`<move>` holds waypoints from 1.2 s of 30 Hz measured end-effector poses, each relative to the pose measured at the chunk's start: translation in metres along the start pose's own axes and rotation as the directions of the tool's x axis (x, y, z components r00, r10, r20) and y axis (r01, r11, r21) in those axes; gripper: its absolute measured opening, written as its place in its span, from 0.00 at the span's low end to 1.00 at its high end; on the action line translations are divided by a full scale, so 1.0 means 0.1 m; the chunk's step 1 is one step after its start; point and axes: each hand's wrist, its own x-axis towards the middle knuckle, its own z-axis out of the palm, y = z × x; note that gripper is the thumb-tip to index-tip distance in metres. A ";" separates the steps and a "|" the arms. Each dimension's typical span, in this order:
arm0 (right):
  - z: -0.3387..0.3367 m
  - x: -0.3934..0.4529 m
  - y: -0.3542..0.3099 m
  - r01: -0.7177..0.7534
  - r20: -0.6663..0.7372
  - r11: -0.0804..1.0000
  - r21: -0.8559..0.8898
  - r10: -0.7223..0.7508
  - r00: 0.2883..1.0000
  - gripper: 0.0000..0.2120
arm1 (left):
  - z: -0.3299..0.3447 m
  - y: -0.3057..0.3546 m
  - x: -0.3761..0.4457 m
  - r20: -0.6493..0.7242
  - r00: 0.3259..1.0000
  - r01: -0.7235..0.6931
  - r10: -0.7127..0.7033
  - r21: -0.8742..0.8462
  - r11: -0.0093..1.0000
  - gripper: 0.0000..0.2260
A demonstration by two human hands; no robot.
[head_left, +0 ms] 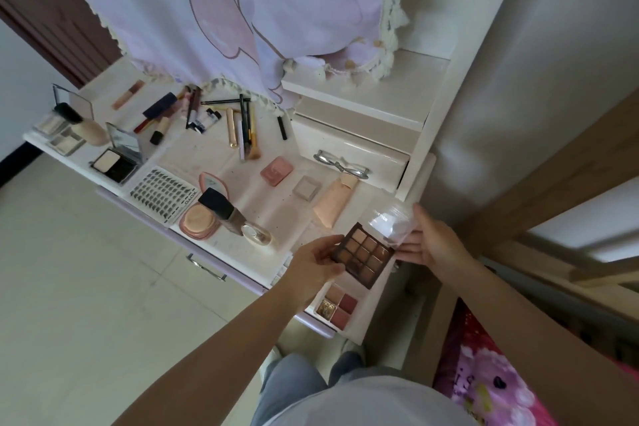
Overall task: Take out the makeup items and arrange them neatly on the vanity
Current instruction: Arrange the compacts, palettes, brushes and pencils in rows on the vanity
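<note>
My left hand (316, 261) grips the near-left edge of a dark brown eyeshadow palette (366, 254) with nine brown pans, held just above the vanity's (207, 156) near right corner. My right hand (428, 242) holds the palette's clear lid (389, 221), which stands lifted at the far right side. A small four-pan palette (337, 304) in pinks and gold lies on the vanity right below my left hand. A peach tube (333, 202) and a small grey square compact (307, 187) lie just beyond the brown palette.
Spread across the vanity are a lash tray (160, 194), a round peach compact (198, 221), a black-capped bottle (224, 211), a pink case (276, 170), open powder compacts (116, 162), and several pencils and lipsticks (238, 124). A drawer (349, 149) stands at the right, a lilac cloth (224, 10) hangs behind.
</note>
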 end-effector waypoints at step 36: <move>0.00 0.71 0.11 0.150 -0.191 0.853 -0.500 -0.278 0.941 0.10 | 0.19 0.04 0.62 -0.056 0.979 -0.018 0.198 0.936 0.352 0.15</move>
